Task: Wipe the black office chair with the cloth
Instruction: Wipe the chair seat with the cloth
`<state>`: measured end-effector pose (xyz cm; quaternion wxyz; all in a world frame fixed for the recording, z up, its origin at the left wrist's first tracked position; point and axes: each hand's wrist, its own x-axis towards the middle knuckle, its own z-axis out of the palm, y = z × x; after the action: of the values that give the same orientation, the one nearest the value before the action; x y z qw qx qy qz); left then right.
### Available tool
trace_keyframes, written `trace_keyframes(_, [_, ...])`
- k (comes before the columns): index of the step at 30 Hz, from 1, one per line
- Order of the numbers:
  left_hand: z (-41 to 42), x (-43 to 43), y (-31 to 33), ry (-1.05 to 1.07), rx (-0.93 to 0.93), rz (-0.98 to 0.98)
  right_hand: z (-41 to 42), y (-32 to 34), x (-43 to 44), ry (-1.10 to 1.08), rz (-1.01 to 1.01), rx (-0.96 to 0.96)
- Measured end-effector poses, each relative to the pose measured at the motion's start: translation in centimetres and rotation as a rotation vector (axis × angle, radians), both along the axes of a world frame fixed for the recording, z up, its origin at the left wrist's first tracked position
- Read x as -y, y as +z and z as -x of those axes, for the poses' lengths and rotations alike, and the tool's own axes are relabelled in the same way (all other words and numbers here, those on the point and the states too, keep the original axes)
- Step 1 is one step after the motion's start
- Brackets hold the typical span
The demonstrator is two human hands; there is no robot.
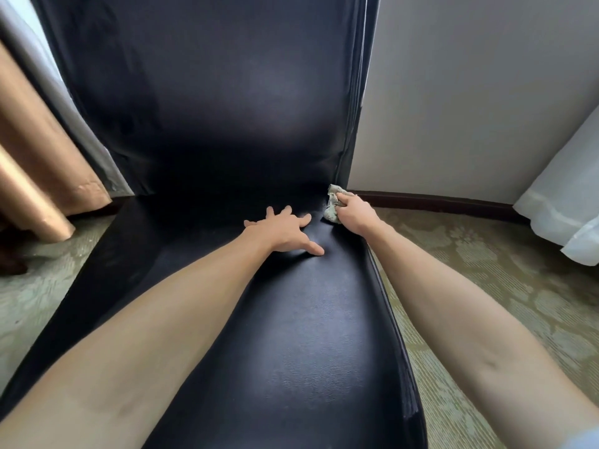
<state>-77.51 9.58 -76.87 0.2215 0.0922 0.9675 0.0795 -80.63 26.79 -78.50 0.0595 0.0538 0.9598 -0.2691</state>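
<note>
Two bare hands are out over the black office chair (291, 319), both arms stretched long across the seat. Left hand (285, 230) lies flat on the leather, fingers splayed wide, thumb angled off toward the right hand, palm pressing down near the back of the seat. Just beside it, further out toward the chair's right edge, the right hand (353, 210) is bunched around the cloth (332, 202), a crumpled pale greenish rag gripped between fingers and thumb. That cloth sits ahead of the right knuckles, pushed into the corner where seat meets backrest, right at the seam on the chair's right side. Whether it touches the backrest itself or only the seat is hard to say, the crease there is deep in shadow. The backrest rises tall and dark beyond both hands, glossy in its middle. Beyond the right hand, a pale wall (470, 92) with a dark skirting board (437, 202); off past the right forearm, white sheer curtain (564, 196) over patterned green carpet (486, 270). Beyond the left forearm, tan drapes (35, 163) hang to the floor.
</note>
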Motion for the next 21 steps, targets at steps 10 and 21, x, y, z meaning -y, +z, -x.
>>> trace_keyframes(10, [0.2, -0.1, -0.1, 0.047, -0.005, 0.019, -3.0, -1.1, -0.2, 0.017, -0.154, -0.016])
trace_keyframes(21, [1.2, 0.2, -0.6, 0.03, 0.032, 0.003, -3.7, -0.7, 0.4, -0.038, -0.078, 0.025])
